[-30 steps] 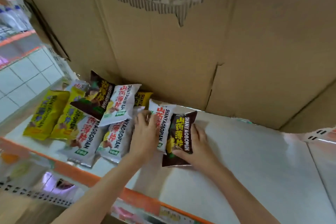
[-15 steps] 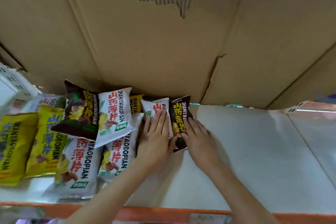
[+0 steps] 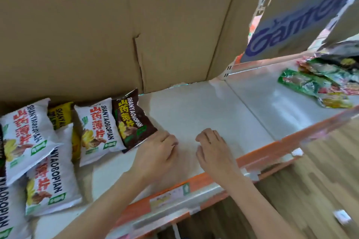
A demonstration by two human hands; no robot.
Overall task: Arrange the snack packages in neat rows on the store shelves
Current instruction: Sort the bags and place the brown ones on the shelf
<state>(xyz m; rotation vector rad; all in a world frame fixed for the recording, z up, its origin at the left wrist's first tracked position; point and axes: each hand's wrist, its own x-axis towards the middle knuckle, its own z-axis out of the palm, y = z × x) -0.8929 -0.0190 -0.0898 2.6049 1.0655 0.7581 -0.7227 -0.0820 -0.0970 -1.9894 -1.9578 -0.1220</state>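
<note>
Snack packages [image 3: 97, 128], glossy pillow-shaped foil, beside loosely curled, empty left hand [image 3: 157, 153].

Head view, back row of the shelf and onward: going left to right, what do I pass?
White snack bag with red lettering at the far left → second white snack bag → dark brown snack bag → left hand → right hand → pile of green and red foil packets on the next shelf.

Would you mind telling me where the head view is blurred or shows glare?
Head view: the floor and loose packets at right are smeared; soft glare lies on the shelf there; the brown packet stays readable.
</note>
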